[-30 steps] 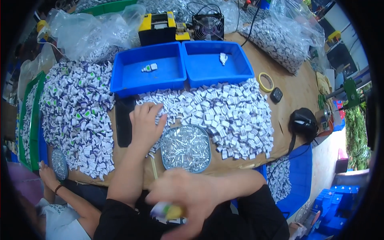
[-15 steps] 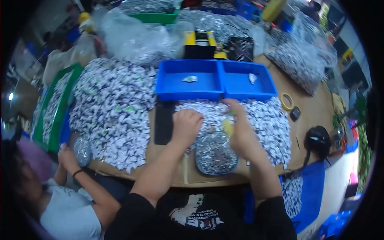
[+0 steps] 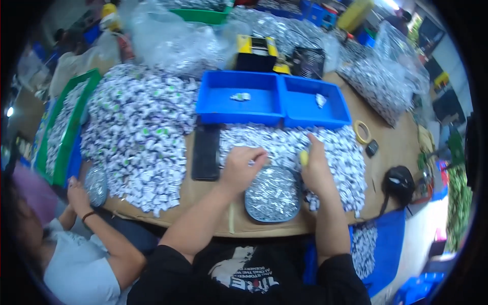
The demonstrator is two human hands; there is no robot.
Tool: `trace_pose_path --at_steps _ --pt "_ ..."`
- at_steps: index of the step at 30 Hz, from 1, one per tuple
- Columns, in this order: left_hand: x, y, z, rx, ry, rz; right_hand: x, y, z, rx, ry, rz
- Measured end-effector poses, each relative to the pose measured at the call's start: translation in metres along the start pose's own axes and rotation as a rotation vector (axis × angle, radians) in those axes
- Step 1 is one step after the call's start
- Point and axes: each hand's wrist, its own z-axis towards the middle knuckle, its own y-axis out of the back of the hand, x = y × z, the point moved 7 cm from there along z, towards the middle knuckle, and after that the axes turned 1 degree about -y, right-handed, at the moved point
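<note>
My left hand (image 3: 245, 166) is closed in a pinch, thumb against fingertips, above the near edge of a pile of small white parts (image 3: 335, 152). Whatever it pinches is too small to make out. My right hand (image 3: 316, 170) is wrapped round a small yellow object (image 3: 304, 158), its thumb pointing up and away from me; the object's kind is hidden by the fingers. Between my wrists stands a rounded square container (image 3: 247, 203) filled with shiny small metal pieces (image 3: 273, 190). A dark phone (image 3: 205, 155) lies left of my left hand.
Two blue bins (image 3: 239, 121) behind the pile each hold a white piece. A larger heap of white parts (image 3: 140, 137) lies left. Tape (image 3: 362, 132), a small black object (image 3: 372, 148) and a black pouch (image 3: 400, 184) sit right. A co-worker (image 3: 84, 254) works at left.
My left hand has shifted slightly right and nearer me, its fingertips now pinched. My right hand has turned and come lower, nearer the container. The whole view has shifted a little.
</note>
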Motion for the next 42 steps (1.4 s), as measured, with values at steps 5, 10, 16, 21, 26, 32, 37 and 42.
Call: trace_pose_path --at_steps 5,10,16,21,26,32,37,42 --pt "0.026 -0.021 -0.011 0.144 0.416 -0.424 -0.001 0.0 0.002 0.21 -0.088 0.167" --pt "0.023 -0.04 -0.022 0.207 0.553 -0.693 -0.008 0.01 0.005 0.199 -0.052 0.122" --pt "0.03 -0.036 -0.023 0.218 0.53 -0.686 -0.003 0.009 0.012 0.197 -0.005 0.09" --pt "-0.005 -0.016 -0.003 0.132 0.005 -0.304 0.019 0.013 0.011 0.138 -0.068 0.457" --pt "0.004 -0.019 -0.004 0.158 0.156 -0.425 0.04 -0.022 0.015 0.137 -0.217 1.276" --pt "0.016 -0.025 -0.011 0.163 0.392 -0.515 0.032 -0.045 -0.005 0.164 -0.283 1.392" --pt "0.028 -0.024 -0.015 0.1 0.556 -0.536 0.024 -0.049 -0.008 0.355 -0.23 1.204" --pt "0.016 -0.002 0.004 0.092 0.236 -0.204 0.033 -0.056 -0.017 0.562 -0.25 1.062"
